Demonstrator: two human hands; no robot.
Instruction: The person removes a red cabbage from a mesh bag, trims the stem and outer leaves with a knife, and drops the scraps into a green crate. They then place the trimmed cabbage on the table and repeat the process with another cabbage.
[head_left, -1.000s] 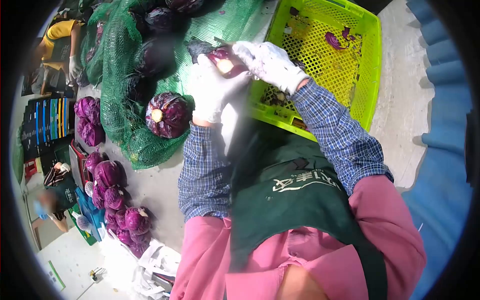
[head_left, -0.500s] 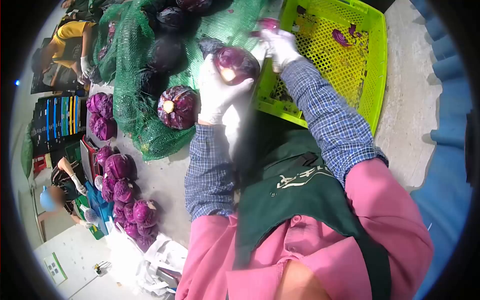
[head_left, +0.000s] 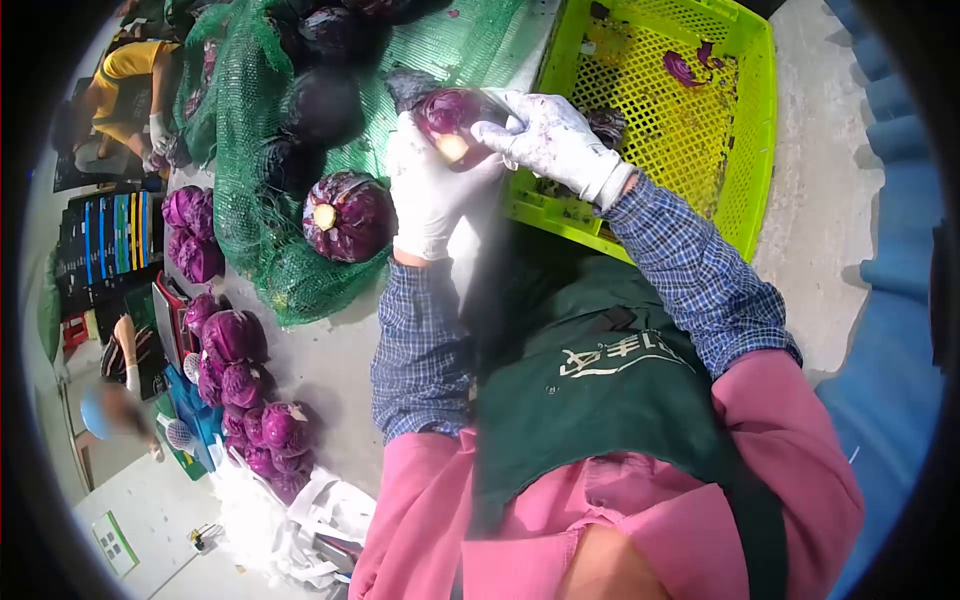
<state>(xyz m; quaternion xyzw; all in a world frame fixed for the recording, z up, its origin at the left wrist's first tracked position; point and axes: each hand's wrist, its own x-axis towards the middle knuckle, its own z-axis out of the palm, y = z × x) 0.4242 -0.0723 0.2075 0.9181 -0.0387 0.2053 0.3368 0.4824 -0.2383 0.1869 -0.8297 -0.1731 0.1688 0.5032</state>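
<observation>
A red cabbage [head_left: 450,110], its pale cut stem facing me, sits in my gloved left hand [head_left: 430,190], whose fingers wrap around its lower side. My gloved right hand [head_left: 560,140] meets the cabbage from the right, thumb near the stem and fingers curled over its edge. Just left of my left hand, another red cabbage [head_left: 350,222] lies stem-up on a green mesh sack [head_left: 255,190]. A dark loose leaf [head_left: 606,127] shows in the yellow-green crate [head_left: 757,150], beside my right hand.
Several peeled cabbages [head_left: 235,340] stand along the table [head_left: 345,365] at left, near white plastic bags [head_left: 325,515]. More dark cabbages [head_left: 322,105] rest on the sack. Two other people work at the far left. A blue curtain [head_left: 905,200] hangs at right.
My right hand has moved from the crate's edge, where it held a purple leaf, down to the cabbage. A dark leaf now shows in the crate. My left hand keeps its hold.
</observation>
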